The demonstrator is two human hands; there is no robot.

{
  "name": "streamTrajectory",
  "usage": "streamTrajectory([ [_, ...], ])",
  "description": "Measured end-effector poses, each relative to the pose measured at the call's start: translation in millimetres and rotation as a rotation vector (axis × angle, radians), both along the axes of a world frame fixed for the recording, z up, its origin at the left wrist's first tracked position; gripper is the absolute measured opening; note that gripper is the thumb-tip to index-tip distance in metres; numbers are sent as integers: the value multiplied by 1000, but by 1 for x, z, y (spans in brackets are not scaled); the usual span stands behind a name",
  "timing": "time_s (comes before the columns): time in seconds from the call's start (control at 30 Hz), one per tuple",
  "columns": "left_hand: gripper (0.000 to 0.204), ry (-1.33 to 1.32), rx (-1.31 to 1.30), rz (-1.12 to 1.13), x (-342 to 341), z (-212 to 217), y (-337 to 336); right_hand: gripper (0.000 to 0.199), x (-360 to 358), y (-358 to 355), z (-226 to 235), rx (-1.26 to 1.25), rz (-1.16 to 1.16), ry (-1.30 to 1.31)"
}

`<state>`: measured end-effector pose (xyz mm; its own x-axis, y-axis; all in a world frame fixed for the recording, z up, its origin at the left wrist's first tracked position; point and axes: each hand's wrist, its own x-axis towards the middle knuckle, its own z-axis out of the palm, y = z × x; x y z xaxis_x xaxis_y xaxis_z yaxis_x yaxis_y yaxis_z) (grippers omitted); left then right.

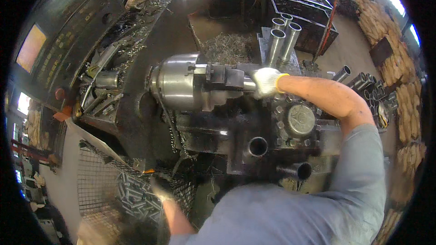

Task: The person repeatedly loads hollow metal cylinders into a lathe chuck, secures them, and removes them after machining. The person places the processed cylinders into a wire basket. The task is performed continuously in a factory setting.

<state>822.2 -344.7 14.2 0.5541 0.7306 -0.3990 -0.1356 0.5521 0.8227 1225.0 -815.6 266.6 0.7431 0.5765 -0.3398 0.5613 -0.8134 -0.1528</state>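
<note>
Gripping steel tube at lathe chuck, right hand in white glove, grip clenched around tube end, likely to steady it in chuck's jaws. Tube lies horizontal, between chuck and palm. Left hand in dark glove, low over wire basket of short cut tubes, blurred; grip state cannot tell. Spare tubes stand behind machine
</note>
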Motion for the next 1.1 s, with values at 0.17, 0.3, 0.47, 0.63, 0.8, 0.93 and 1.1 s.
streamTrajectory([
  [0.17,45,-31,-123,-85,-13,16,61,46,5,-16,21,-133,19,124],
  [0.3,48,37,-270,-225,-11,37,66,43,12,1,12,59,-219,317],
  [0.47,29,95,13,10,3,27,66,89,-6,-2,23,202,-100,86],
  [0.63,65,816,810,21,-2,89,28,54,-111,-90,85,605,-303,-423],
  [0.8,37,164,1667,140,64,289,-9,41,-256,-167,69,1053,-870,-566],
  [0.93,48,556,1925,-16,188,405,35,36,-337,-201,-4,844,-1154,-624],
  [1.1,84,1035,1891,-263,276,445,94,34,-420,-222,-57,821,-1193,-391],
])
